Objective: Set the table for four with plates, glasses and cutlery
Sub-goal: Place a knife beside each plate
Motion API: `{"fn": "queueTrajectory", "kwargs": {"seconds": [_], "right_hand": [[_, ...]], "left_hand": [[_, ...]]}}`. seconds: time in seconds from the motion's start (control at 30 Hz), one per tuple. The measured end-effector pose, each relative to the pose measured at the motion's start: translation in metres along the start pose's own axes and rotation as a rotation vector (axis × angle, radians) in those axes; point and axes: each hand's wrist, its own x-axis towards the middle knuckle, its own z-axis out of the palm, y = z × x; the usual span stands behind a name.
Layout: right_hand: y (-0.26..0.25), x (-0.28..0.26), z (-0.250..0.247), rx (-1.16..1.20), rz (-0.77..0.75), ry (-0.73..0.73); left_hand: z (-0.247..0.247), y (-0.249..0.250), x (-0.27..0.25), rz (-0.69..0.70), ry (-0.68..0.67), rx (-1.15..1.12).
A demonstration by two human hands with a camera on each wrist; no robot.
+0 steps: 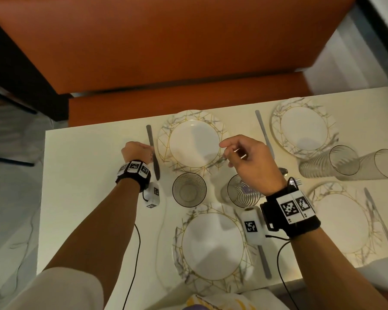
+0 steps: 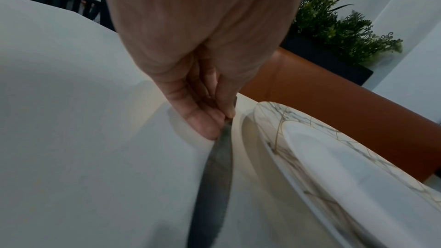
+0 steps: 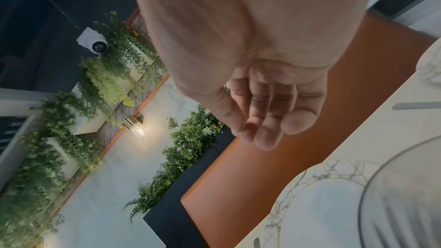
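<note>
My left hand [image 1: 137,150] rests at the far left setting. In the left wrist view my left hand [image 2: 216,120] pinches a grey table knife [image 2: 212,186], which lies flat on the white table [image 1: 87,166] just left of a marble-rimmed plate [image 2: 334,167]. In the head view that knife [image 1: 152,151] lies beside the far left plate [image 1: 194,142]. My right hand [image 1: 225,151] hovers over that plate's right rim, fingers relaxed and empty, as the right wrist view of the hand [image 3: 260,135] confirms. Two ribbed glasses [image 1: 189,190] [image 1: 241,191] stand between the left plates.
Three more plates [image 1: 212,245] [image 1: 304,127] [image 1: 343,222] lie on the table, each with a knife [image 1: 263,260] [image 1: 263,133] [image 1: 381,220] beside it. Two glasses [image 1: 329,163] [image 1: 381,164] stand at the right. A spoon [image 1: 283,171] and a fork [image 1: 298,181] show behind my right wrist. An orange bench [image 1: 166,52] lines the far side.
</note>
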Motion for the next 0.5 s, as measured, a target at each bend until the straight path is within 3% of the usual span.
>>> {"fn": "queueTrajectory", "kwargs": {"seconds": [0.2, 0.3, 0.5], "right_hand": [[0.003, -0.007, -0.008, -0.009, 0.001, 0.023], [0.003, -0.012, -0.02, 0.002, 0.001, 0.061], [0.011, -0.029, -0.054, 0.003, -0.011, 0.139]], "left_hand": [[-0.006, 0.006, -0.017, 0.034, 0.039, 0.03], [-0.02, 0.021, -0.039, 0.135, 0.081, 0.101], [-0.048, 0.08, -0.099, 0.338, 0.092, -0.05]]}}
